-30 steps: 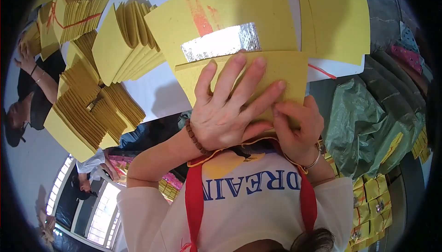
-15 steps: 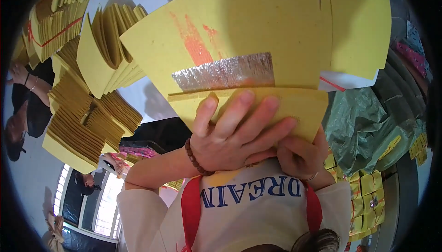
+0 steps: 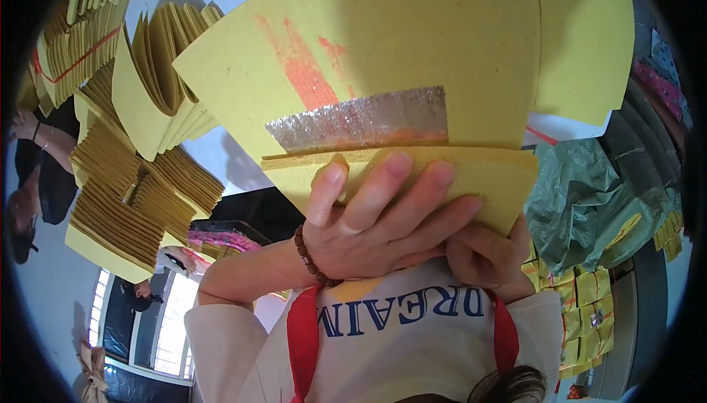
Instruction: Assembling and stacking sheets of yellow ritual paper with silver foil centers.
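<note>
A large yellow paper sheet (image 3: 471, 49) with a shiny silver patch (image 3: 368, 116) and orange-red smears spreads out in front of my chest. Its near edge is turned over into a folded flap (image 3: 508, 174). Across that flap lies my left hand (image 3: 368, 211), fingers bent over the paper and pressing it, a brown bead bracelet on the wrist. Close beside it, my right hand (image 3: 490, 256) is curled at the flap's right lower corner, with fingertips partly hidden. Both hands are on the same paper; how many layers they hold I cannot tell.
Stacks of folded yellow paper (image 3: 118, 226) stand on the left, more (image 3: 158, 71) at the far left. A crumpled green plastic bag (image 3: 571, 204) lies on the right, with yellow packets (image 3: 589, 314) below it. Other people (image 3: 48, 167) are at the left.
The paper's folded edge sits slightly lower and farther right, and the left hand's fingers have shifted slightly down with it. Both hands keep their places on the flap.
</note>
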Motion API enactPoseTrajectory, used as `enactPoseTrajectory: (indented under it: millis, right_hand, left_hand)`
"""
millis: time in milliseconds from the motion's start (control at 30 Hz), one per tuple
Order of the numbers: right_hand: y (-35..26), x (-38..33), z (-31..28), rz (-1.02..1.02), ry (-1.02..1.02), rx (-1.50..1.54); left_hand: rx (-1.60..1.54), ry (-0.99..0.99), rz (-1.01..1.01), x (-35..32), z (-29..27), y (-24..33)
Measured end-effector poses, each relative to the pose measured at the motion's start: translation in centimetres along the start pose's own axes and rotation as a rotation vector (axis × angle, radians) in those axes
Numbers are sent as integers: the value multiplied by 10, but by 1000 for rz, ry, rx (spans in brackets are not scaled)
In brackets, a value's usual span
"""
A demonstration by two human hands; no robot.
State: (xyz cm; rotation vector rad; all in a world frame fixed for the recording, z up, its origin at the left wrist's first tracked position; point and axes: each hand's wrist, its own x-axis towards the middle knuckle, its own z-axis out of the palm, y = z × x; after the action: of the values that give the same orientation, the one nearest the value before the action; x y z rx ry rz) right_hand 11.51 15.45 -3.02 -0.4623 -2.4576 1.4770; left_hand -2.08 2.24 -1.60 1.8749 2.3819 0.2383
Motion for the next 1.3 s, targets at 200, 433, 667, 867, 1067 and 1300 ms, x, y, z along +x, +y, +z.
enactPoseTrajectory:
  millis: [200,433,667,867,1067,1300]
  right_hand:
    - [-3,-2,7,-3,127,-22]
    - [-4,1,18,-30,290,-106]
    - [-7,-6,21,73,331,-1]
    - [-26,-3,15,-96,417,-411]
    - [-40,-17,35,-306,162,-521]
    - [-18,-24,58,-200,184,-693]
  left_hand:
    - [-44,19,-26,0,1,2]
    - [-164,-37,-40,3,-4,-1]
    - [-171,95,19,-1,2,-1]
    - [-119,159,47,-6,6,-4]
    - [-55,175,46,-6,12,-1]
    - [11,220,52,-6,19,-2]
